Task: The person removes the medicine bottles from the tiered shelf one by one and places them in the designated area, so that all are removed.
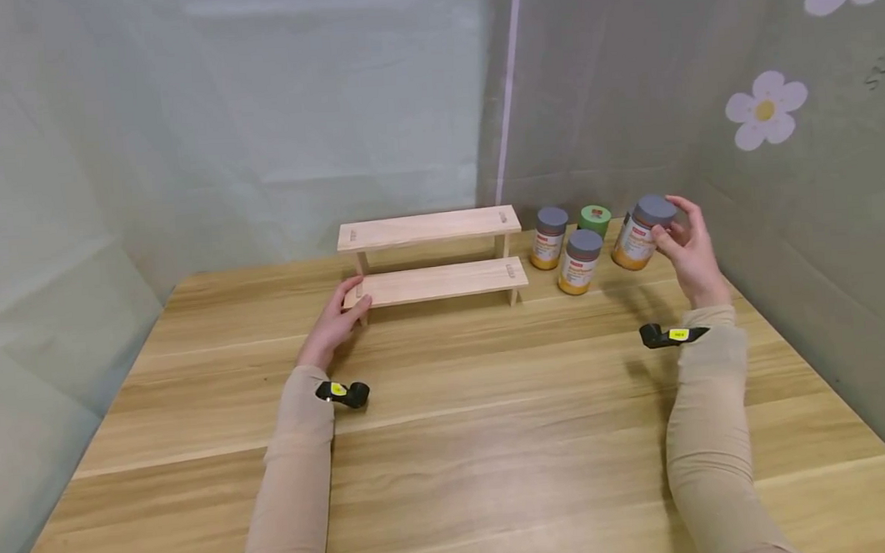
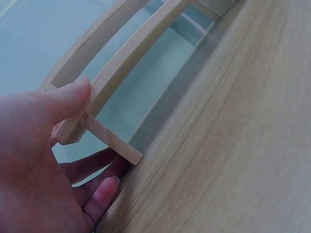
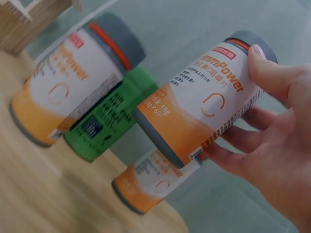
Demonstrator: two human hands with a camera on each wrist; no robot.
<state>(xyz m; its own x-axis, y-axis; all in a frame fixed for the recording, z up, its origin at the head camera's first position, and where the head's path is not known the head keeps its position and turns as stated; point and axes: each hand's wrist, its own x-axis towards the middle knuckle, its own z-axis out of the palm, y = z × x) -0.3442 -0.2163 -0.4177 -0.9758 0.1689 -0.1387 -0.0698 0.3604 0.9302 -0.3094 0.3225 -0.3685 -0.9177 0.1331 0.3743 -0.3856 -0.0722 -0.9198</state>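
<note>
My left hand (image 1: 336,322) grips the left end of the lower step of a pale two-step wooden display rack (image 1: 439,282). In the left wrist view, the thumb lies on the board's edge and the other fingers reach down beside the rack's leg (image 2: 114,141). My right hand (image 1: 695,255) holds a grey-lidded vitamin C tablet bottle (image 1: 636,237) with a white and orange label, tilted and raised off the table. Thumb and fingers grip it from its right side. Left of it stand two similar bottles (image 1: 549,239) (image 1: 580,262) and a green container (image 1: 594,219), partly hidden behind.
The wood-grain table (image 1: 496,441) runs back to a pale curtain-like sheet (image 1: 328,107). On the right hangs a grey sheet with flower prints (image 1: 766,111). A small black camera (image 1: 343,394) is strapped on the left wrist, another camera (image 1: 671,335) on the right.
</note>
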